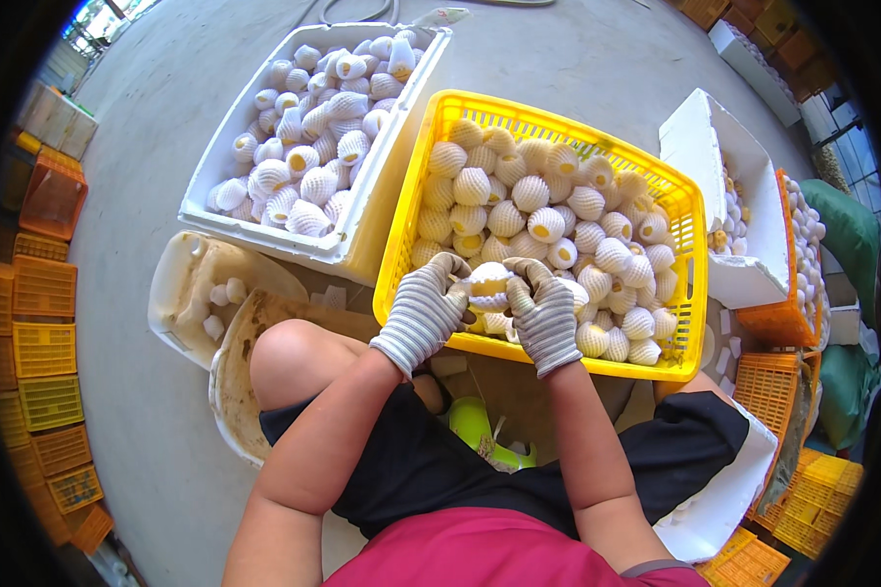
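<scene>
Grey floor [558, 51]; left hand [425, 309], right hand [544, 315] pinch netted fruit [490, 288], apparently.

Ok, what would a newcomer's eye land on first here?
Probably the bright yellow basket in the centre, heaped with foam-netted fruit. At its near edge, the gloved left hand and right hand hold one netted piece between them. Left of the basket, a white box holds more.

Those netted sleeves [531, 194] look like matt white foam, bumpy all over. The gloves [424, 311] are striped knit cloth, dull and slightly ribbed. Over here, the yellow basket [403, 210] is smooth plastic with some sheen; the floor [147, 186] underfoot looks like matt grey concrete, fairly smooth.
</scene>
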Motion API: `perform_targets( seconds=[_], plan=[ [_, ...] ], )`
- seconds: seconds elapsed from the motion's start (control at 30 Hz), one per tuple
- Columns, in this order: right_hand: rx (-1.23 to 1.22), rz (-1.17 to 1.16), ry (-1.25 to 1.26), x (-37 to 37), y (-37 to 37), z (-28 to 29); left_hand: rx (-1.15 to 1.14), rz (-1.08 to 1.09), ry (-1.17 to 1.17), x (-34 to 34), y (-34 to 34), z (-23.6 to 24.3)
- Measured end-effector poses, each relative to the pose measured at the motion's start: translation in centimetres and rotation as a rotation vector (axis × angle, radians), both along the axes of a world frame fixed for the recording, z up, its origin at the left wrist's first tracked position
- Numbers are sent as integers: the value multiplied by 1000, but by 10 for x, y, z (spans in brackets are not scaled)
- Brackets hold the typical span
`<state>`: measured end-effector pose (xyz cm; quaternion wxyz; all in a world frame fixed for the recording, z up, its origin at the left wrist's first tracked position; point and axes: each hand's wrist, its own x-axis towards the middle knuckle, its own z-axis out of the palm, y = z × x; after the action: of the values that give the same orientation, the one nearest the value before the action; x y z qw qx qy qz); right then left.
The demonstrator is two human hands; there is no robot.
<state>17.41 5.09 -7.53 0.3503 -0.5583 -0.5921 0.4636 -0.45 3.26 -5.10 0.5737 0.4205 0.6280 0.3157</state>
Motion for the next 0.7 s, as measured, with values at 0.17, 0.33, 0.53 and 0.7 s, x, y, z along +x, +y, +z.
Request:
perform_targets(
  seconds=[0.17, 0.33, 0.53, 0.7],
  plan=[
    [-203, 17, 213, 6, 1, 8, -72, 17, -43, -2, 1, 0],
    [-357, -49, 413, 9, -3, 13, -94, 14, -69, -4, 0, -2],
    [-439, -21, 507, 10, -6, 19, -143, -67, -50, -4, 0, -2],
    [-354, 18, 470, 12, -9, 26, -205, 14, -335, -6, -2, 1]
  ],
)
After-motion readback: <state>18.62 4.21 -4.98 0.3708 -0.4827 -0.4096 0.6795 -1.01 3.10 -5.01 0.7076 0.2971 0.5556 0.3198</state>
